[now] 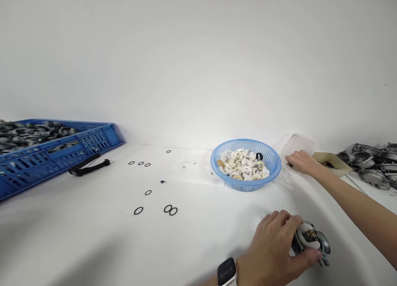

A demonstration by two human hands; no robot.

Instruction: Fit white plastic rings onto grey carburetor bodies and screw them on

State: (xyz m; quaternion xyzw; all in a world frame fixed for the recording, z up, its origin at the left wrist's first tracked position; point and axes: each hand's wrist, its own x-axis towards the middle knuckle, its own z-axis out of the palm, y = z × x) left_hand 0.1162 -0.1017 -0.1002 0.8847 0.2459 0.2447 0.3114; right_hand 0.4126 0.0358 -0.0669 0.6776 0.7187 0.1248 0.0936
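Observation:
My left hand (274,249), with a smartwatch on its wrist, grips a grey metal part (312,240) that rests on the white table near the front right. A white ring sits on top of that part. My right hand (300,162) reaches far to the right of a round light-blue basket (269,170) and pinches something small and dark at a clear plastic bag (287,180). What it pinches is too small to name. The basket holds many white and cream rings.
A big blue crate (46,158) of dark metal parts stands at the left, with a black strap-like piece (88,166) beside it. Several black O-rings (170,209) lie scattered mid-table. Grey metal castings (372,164) and a shallow tan tray (333,160) sit at the far right.

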